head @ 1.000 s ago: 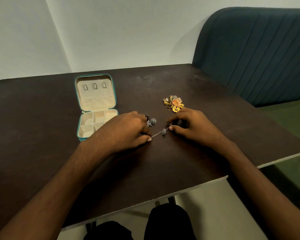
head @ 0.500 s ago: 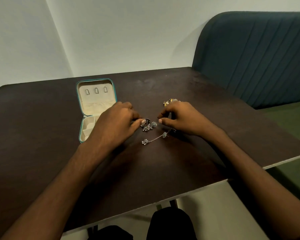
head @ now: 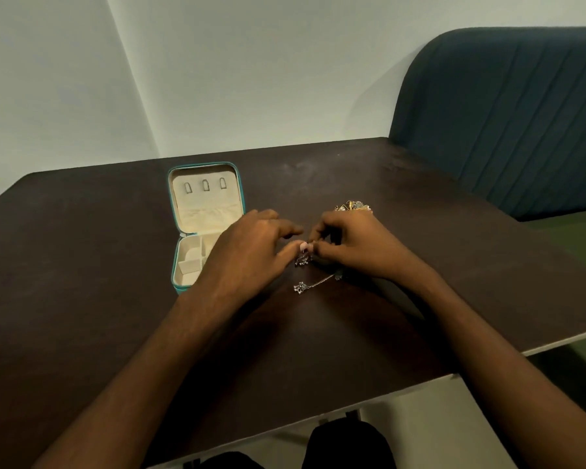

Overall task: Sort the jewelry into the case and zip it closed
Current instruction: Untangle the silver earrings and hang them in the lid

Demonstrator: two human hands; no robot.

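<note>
Both your hands meet mid-frame: left hand point(head: 251, 250) and right hand point(head: 349, 243) pinch one silver earring point(head: 302, 259) together, above the chain earring point(head: 313, 285) on the bench point(head: 82, 282).

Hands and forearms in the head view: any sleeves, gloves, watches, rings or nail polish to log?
Both forearms are bare up to the frame edge, with no sleeves in view. The left hand and right hand wear no gloves; no watch, bracelet or ring shows. The left thumbnail looks pale pink.

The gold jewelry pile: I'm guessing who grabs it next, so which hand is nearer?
Right. The right hand sits directly in front of the gold jewelry pile, partly hiding it; the left hand is farther left.
</note>
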